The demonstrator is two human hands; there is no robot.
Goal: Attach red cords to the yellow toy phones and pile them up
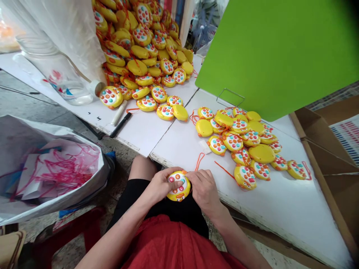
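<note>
A round yellow toy point(178, 185) with coloured buttons and an orange cord is held between both hands just over my lap, at the white table's point(280, 209) front edge. My left hand point(158, 185) grips its left side with the thumb pressed on the button face. My right hand point(203, 188) wraps its right side, fingers curled. A loose group of the same yellow toys point(241, 144) lies on the table a little beyond my right hand.
A big heap of yellow toys point(143, 48) fills the far left of the table, with a black pen point(120, 125) and a white marker point(118, 113) before it. A green board point(277, 52) stands at the back right. A bag of pink strings point(53, 168) sits left; a cardboard box point(333, 157) right.
</note>
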